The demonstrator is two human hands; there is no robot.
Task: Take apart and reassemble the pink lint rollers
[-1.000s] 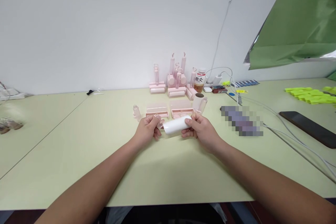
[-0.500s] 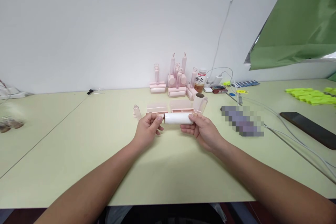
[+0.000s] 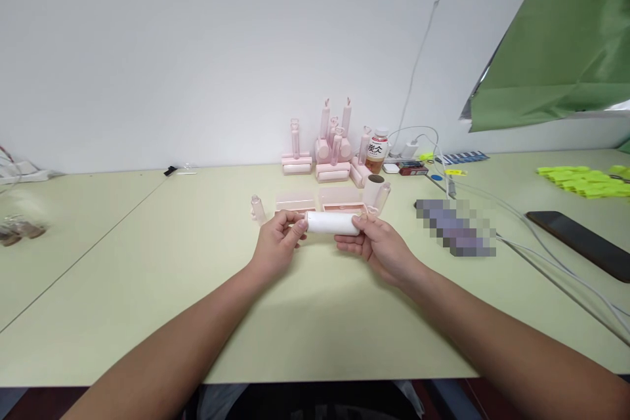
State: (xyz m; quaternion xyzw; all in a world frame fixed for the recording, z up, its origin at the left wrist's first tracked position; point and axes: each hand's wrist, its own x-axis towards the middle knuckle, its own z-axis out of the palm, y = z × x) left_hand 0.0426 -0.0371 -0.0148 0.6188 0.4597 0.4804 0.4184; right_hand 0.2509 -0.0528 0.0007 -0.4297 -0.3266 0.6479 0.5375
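The white roll [image 3: 333, 222] hangs crosswise between the two hands, above the table [image 3: 147, 262], its long axis running left to right and close to level. The right hand [image 3: 381, 248] has it: thumb on the near upper side, fingers curled under the right end, a firm clasp around that end. The left hand [image 3: 278, 244] sits at the other end, thumb and forefinger pinched together right at the roll's left face, and they seem to nip a small pinkish piece there, though it is too small to make out. So both hands are equally close, one at each end, with the right carrying the weight and the left working the tip. Just beyond the hands, two flat pink cases [image 3: 317, 201] lie side by side, touching or nearly so. Past the left hand's knuckles stands a small clear bottle [image 3: 256, 209], and past the right hand's fingers a second roll [image 3: 377, 193] stands with its dark core showing. Farther off behind those, a cluster of pink rollers [image 3: 329, 151] stands against the wall, with a drink bottle [image 3: 377, 150] beside it.
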